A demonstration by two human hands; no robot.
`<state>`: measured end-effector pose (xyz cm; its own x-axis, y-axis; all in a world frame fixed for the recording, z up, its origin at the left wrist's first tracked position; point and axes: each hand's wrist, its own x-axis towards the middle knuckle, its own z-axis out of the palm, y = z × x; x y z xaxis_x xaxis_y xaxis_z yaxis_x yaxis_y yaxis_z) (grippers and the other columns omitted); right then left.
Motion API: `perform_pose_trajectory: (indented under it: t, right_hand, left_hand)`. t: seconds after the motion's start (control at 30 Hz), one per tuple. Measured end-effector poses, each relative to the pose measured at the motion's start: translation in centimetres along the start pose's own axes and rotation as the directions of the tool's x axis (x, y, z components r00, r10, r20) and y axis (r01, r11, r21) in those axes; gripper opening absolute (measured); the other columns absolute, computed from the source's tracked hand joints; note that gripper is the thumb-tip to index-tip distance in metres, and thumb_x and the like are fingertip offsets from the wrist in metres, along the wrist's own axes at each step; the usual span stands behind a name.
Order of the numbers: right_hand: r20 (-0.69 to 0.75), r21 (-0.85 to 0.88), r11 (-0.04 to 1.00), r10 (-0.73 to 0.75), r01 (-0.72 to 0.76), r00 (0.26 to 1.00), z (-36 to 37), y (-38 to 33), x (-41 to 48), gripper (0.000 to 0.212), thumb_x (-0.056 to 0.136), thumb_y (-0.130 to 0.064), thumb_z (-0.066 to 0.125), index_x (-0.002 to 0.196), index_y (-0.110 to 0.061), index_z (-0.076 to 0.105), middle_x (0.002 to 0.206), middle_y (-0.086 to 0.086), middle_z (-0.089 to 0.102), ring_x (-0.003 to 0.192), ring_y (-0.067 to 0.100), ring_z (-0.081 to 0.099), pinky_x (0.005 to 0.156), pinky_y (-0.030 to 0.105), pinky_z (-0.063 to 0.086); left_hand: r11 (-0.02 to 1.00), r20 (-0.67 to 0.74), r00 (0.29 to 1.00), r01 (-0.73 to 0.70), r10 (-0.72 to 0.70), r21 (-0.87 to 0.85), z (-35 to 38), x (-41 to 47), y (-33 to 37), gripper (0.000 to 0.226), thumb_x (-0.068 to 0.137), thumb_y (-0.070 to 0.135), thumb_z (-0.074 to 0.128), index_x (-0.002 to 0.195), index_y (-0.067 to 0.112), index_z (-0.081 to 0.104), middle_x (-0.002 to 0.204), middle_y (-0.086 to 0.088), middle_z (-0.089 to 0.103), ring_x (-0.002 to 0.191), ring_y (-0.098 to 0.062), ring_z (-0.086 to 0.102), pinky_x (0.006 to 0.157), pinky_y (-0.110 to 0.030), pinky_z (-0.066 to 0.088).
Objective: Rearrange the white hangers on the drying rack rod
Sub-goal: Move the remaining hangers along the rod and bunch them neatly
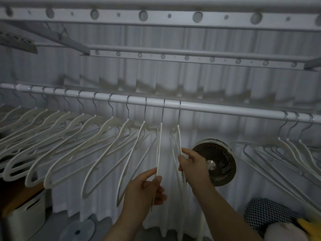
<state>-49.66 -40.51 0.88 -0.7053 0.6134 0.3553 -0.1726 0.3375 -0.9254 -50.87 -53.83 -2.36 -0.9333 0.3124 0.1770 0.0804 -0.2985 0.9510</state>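
A white rod (217, 108) crosses the view from upper left to right. Several white hangers (73, 136) hang along its left half by metal hooks, and three more hangers (293, 150) sit bunched at the far right. My left hand (144, 190) pinches the arm of one edge-on hanger (159, 145) near the middle. My right hand (192, 167) grips the arm of the neighbouring hanger (178, 136) just to its right. Both hangers stay hooked on the rod.
A round fan (217, 162) stands behind my right hand, in front of a white curtain (165, 206). Grey rack bars with holes (173, 15) run overhead. A white bin (26, 218) stands at lower left, patterned cloth (265, 214) at lower right.
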Motion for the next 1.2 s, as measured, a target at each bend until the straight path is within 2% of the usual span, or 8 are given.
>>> perform_pose_trajectory:
  t: [0.2,0.3,0.5,0.67,0.8,0.93,1.03,1.2]
  right_hand:
    - [0.010,-0.006,1.000,0.009,-0.009,1.000,-0.2,0.0,0.0,0.029,0.087,-0.009,0.054,0.116,-0.007,0.057,0.052,0.003,0.051,0.034,-0.001,0.048,0.034,0.007,0.036]
    - [0.027,-0.015,1.000,0.004,-0.003,1.000,-0.2,-0.1,-0.1,0.029,0.088,-0.016,0.056,0.116,-0.008,0.055,0.057,0.003,0.053,0.032,-0.005,0.047,0.033,0.008,0.036]
    - [-0.044,-0.016,0.997,-0.080,0.079,0.996,-2.1,0.2,-0.7,0.022,0.087,-0.020,0.056,0.105,-0.007,0.060,0.073,0.008,0.056,0.054,0.009,0.047,0.052,0.021,0.040]
    - [-0.039,-0.063,0.982,-0.181,0.179,0.983,-6.8,-0.2,-1.2,0.014,0.088,-0.009,0.053,0.098,-0.005,0.062,0.057,-0.001,0.048,0.056,0.012,0.048,0.055,0.015,0.041]
    - [-0.025,-0.117,0.953,-0.283,0.278,0.959,-12.6,-0.6,-1.9,0.011,0.087,-0.006,0.053,0.088,-0.010,0.063,0.065,0.018,0.059,0.057,0.020,0.055,0.053,0.005,0.039]
    - [0.000,-0.100,0.941,-0.326,0.324,0.945,-19.4,-0.5,-2.5,0.015,0.087,-0.005,0.053,0.079,-0.016,0.061,0.060,-0.002,0.056,0.055,0.004,0.053,0.052,0.005,0.040]
    - [0.020,-0.079,0.944,-0.319,0.320,0.947,-23.5,0.2,-2.8,0.015,0.086,-0.005,0.052,0.085,-0.015,0.063,0.063,-0.012,0.057,0.056,-0.009,0.055,0.051,0.001,0.040]
    - [0.004,-0.128,0.896,-0.429,0.426,0.903,-27.7,0.7,-2.8,0.016,0.084,-0.002,0.054,0.088,-0.011,0.066,0.054,-0.016,0.053,0.055,-0.009,0.053,0.052,0.002,0.039]
  left_hand:
    - [1.000,-0.001,1.000,-0.005,0.005,0.025,0.0,0.1,-0.1,0.023,0.087,0.008,0.055,0.078,0.029,0.057,0.041,-0.001,0.060,0.035,-0.011,0.058,0.037,-0.017,0.048]
    - [0.993,-0.018,0.999,-0.028,0.030,0.118,-0.3,0.5,-0.5,0.014,0.089,0.015,0.053,0.083,0.026,0.059,0.058,-0.004,0.062,0.048,-0.012,0.062,0.043,-0.019,0.050]
    - [0.874,-0.173,0.913,-0.279,0.370,0.398,-0.8,0.6,-0.2,0.012,0.088,0.015,0.054,0.097,0.022,0.059,0.102,0.000,0.056,0.089,-0.012,0.052,0.068,-0.016,0.037]
    - [0.777,-0.194,0.802,-0.438,0.565,0.452,2.5,-2.1,1.0,0.031,0.087,0.012,0.054,0.076,0.041,0.055,0.086,0.015,0.057,0.078,-0.001,0.053,0.067,-0.005,0.038]
    - [0.755,-0.222,0.761,-0.472,0.610,0.455,7.2,-4.3,0.5,0.034,0.085,0.009,0.058,0.071,0.040,0.056,0.078,0.019,0.057,0.074,0.000,0.053,0.063,0.005,0.036]
    - [0.649,-0.215,0.681,-0.482,0.700,0.588,12.0,-6.2,-0.1,0.017,0.077,0.021,0.050,0.083,0.019,0.065,0.079,0.008,0.057,0.081,-0.015,0.052,0.079,-0.028,0.041]
    - [0.658,-0.263,0.675,-0.432,0.689,0.617,13.9,-7.1,-0.6,0.011,0.085,0.015,0.056,0.088,0.020,0.064,0.087,0.006,0.056,0.092,-0.016,0.050,0.083,-0.036,0.042]
    - [0.763,-0.251,0.781,-0.395,0.572,0.512,18.5,-9.3,-1.8,0.021,0.087,0.007,0.052,0.082,0.024,0.063,0.077,0.018,0.056,0.071,-0.004,0.053,0.059,-0.001,0.038]
